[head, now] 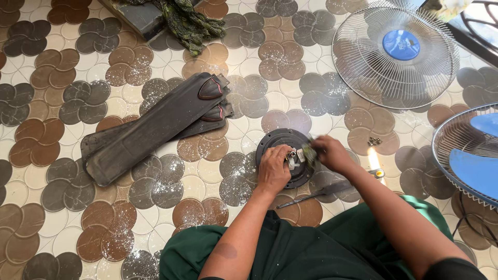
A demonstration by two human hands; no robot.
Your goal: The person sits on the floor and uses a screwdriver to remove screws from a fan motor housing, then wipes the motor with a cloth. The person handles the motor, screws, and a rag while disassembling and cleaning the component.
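Here, left hand (pixel 274 168), right hand (pixel 332 153), on round motor housing (pixel 277 141)

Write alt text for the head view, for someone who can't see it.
Seen from above, a seated person's left hand and right hand work at the wiring in the middle of a round black motor housing on a patterned tile floor. Dark fan blades lie stacked to the left, a wire fan guard upper right.

Right hand (pixel 332 154) blurred; blue fan (pixel 469 155) cut off.
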